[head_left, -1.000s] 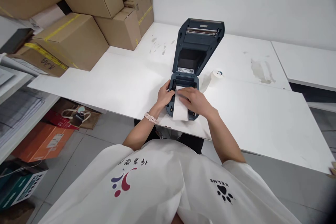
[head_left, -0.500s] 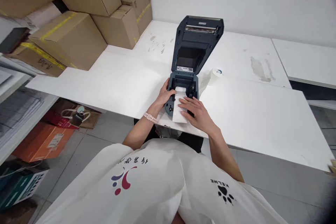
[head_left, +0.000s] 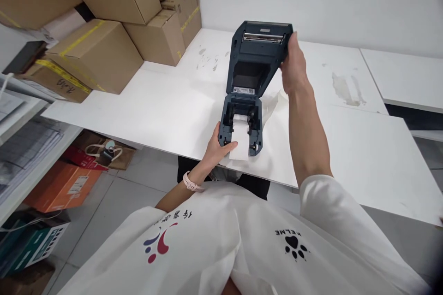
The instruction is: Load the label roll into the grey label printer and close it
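Observation:
A dark blue label printer [head_left: 259, 140] stands on the white table with its lid [head_left: 251, 76] raised. White label paper [head_left: 240, 136] runs from inside the printer out over its front edge. My left hand [head_left: 218, 151] grips the printer's front left side, its thumb pressed down on the paper and its fingers along the casing. At the upper right edge of the lid, my right hand [head_left: 294, 67] is closed around the rim, its fingers partly hidden behind it. A loose strip of white paper [head_left: 275, 106] curls on the table right of the printer, partly covered by my right forearm.
Cardboard boxes [head_left: 98, 57] are stacked at the table's back left, against the white wall. The white table [head_left: 173, 110] has its front edge close to my body. An orange box [head_left: 65, 186] and a paper bag lie on the floor at left.
My right hand has left the label paper and moved up to the lid's right edge. My left hand has slid toward the printer's front, with its thumb lower on the paper.

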`<state>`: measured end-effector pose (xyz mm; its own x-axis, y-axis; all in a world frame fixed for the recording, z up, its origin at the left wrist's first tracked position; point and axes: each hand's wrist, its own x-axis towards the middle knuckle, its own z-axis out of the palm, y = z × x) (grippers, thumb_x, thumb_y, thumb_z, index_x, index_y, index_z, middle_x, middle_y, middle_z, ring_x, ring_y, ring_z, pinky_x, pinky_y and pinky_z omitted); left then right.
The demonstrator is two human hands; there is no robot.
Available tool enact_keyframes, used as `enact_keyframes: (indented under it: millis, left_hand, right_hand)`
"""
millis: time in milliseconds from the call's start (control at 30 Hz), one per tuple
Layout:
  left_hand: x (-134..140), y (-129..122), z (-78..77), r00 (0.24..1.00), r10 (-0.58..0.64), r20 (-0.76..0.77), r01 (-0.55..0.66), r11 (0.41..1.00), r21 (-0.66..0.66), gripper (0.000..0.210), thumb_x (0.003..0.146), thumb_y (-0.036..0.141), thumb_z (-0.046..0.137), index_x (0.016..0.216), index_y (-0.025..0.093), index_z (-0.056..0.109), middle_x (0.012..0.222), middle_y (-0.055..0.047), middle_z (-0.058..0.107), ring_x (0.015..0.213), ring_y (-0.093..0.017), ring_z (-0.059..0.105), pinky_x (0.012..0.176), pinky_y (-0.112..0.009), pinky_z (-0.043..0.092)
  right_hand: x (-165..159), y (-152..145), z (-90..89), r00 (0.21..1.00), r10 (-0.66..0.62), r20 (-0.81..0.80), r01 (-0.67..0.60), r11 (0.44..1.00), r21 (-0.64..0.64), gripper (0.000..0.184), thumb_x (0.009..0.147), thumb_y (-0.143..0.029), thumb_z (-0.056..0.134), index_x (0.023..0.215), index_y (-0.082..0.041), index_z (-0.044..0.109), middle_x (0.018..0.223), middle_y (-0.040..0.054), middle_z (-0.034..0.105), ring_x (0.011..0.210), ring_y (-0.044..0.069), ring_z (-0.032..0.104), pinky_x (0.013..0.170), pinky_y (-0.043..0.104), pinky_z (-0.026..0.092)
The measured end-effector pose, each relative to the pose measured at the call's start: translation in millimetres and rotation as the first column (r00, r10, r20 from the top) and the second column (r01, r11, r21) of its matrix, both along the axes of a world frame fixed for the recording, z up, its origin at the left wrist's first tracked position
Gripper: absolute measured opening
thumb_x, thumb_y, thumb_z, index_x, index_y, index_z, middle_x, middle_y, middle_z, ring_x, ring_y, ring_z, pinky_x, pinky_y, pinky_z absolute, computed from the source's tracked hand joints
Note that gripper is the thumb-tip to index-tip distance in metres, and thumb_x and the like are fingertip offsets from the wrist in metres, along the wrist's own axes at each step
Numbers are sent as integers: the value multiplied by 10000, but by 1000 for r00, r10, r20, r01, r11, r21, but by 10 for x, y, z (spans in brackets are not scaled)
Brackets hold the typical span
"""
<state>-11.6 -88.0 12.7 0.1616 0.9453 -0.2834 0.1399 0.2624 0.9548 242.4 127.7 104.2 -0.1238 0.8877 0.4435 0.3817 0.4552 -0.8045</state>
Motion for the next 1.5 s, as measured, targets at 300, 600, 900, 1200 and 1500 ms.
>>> enact_keyframes:
  millis: [300,600,900,1200,1500]
  left_hand:
    - [-237,70,-26,958,99,269,-74,992,-105,883,949,797,396,1683,326,261,1764,-52,327,1630,-336,323,1289,-527,360]
    - [-77,130,113,965,49,259,-28,996,-84,921,856,631,735,1638,303,375,1724,-55,411,1595,-368,381,1293,-531,370]
    - [-35,111,-21,973,76,217,-84,996,30,767,885,577,725,1534,230,508,1579,-130,586,1457,-370,548,1186,-508,478]
    - [-137,-82,-58,986,169,8,-168,974,150,690,895,624,681,1458,246,554,1538,-124,602,1331,-286,617,1044,-387,528]
    - [10,-406,-43,979,4,201,44,971,-237,494,772,636,750,599,177,694,589,-22,652,480,-91,461,496,-283,331]
  right_hand:
    - [-326,-1514,-462,979,-34,-202,28,999,-34,667,998,-818,341,1294,-345,707,1533,-24,622,1586,289,399,1345,566,262]
    - [-616,-2275,-908,883,-350,-313,223,899,-377,892,866,-597,773,1626,-404,348,1748,45,336,1625,308,317,1324,565,291]
    - [-612,-2310,-1000,831,-282,-479,-56,815,-576,816,884,-627,729,1597,-390,411,1635,23,518,1532,314,459,1284,548,390]
    - [-645,-2270,-1103,837,-280,-470,-22,841,-541,844,882,-612,707,1614,-361,371,1640,45,516,1506,326,494,1246,573,439]
    - [-633,-2248,-1170,836,-321,-444,17,825,-565,862,850,-649,703,1596,-344,397,1613,44,545,1481,314,517,1254,559,416]
